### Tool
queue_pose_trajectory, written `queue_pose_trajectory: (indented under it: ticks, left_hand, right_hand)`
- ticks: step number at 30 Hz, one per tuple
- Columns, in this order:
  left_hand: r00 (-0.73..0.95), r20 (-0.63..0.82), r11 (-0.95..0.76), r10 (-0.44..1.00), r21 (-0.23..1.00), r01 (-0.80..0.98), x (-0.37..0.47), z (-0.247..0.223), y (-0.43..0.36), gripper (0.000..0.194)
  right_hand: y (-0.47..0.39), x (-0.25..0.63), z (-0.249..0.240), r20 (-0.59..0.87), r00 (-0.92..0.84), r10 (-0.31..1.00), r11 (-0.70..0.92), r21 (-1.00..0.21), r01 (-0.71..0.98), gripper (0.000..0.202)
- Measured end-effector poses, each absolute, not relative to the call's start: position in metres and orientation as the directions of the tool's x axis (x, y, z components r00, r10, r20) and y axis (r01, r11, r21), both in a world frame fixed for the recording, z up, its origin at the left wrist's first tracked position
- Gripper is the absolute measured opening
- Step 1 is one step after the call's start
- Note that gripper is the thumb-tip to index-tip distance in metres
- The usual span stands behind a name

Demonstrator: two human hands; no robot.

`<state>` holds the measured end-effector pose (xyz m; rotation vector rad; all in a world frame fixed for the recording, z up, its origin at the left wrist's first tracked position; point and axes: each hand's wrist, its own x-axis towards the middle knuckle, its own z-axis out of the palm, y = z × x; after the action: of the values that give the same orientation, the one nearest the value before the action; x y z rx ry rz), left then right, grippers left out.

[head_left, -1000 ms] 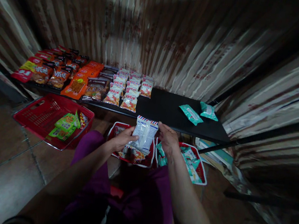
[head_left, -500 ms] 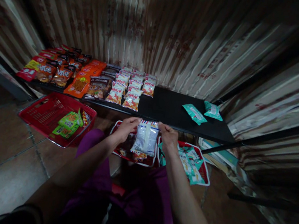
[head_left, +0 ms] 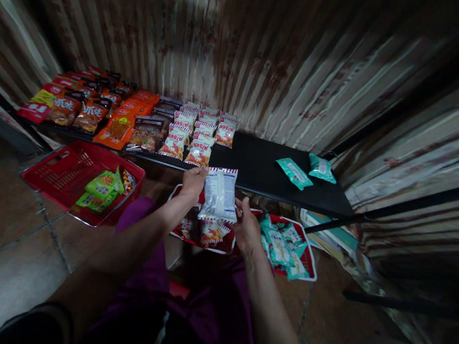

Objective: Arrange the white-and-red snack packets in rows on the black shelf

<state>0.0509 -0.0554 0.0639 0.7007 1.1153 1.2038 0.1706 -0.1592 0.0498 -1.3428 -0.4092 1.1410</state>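
Note:
A snack bag (head_left: 220,195) is held up above the middle basket, its pale printed back with a centre seam facing me and striped edges at top and bottom. My left hand (head_left: 193,183) pinches it near the upper left corner. At the bag's lower right edge, the fingers and thumb of my right hand (head_left: 247,228) grip it. Below, the middle red basket (head_left: 223,247) holds orange-and-white snack bags (head_left: 213,232) and some dark ones. On the black shelf beyond my hands, similar white-and-orange bags (head_left: 200,148) lie in rows.
Orange packs (head_left: 120,124), brown packs (head_left: 148,132) and red packs (head_left: 40,105) fill the left of the black shelf (head_left: 252,164); teal packs (head_left: 294,173) lie at its right. A red basket (head_left: 54,166) holds green packets; another basket (head_left: 311,262) holds teal packs. A black post (head_left: 410,196) slants at right.
The snack bag has risen slightly and tilted. My right hand has slid from its upper right corner down to the lower right edge, while my left hand keeps the upper left. The view has shifted a little.

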Motion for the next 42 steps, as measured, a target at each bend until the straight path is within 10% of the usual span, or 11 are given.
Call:
queue_pose_trajectory:
  ticks: [11, 27, 42]
  left_hand:
    - [-0.083, -0.304, 0.249, 0.949, 0.886, -0.390, 0.051, 0.079, -0.041, 0.023]
    - [0.415, -0.348, 0.476, 0.840, 0.841, -0.258, 0.034, 0.068, -0.081, 0.037]
    - [0.313, -0.225, 0.302, 0.923, 0.927, -0.224, 0.038, 0.052, -0.108, 0.027]
  right_hand:
    - [-0.182, 0.156, 0.036, -0.378, 0.450, 0.809, -0.071, -0.823, -0.563, 0.036]
    - [-0.167, 0.151, 0.022, -0.414, 0.540, 0.733, 0.131, -0.694, -0.708, 0.026]
    - [-0.131, 0.205, 0.060, -0.278, 0.581, 0.765, 0.070, -0.861, -0.504, 0.029]
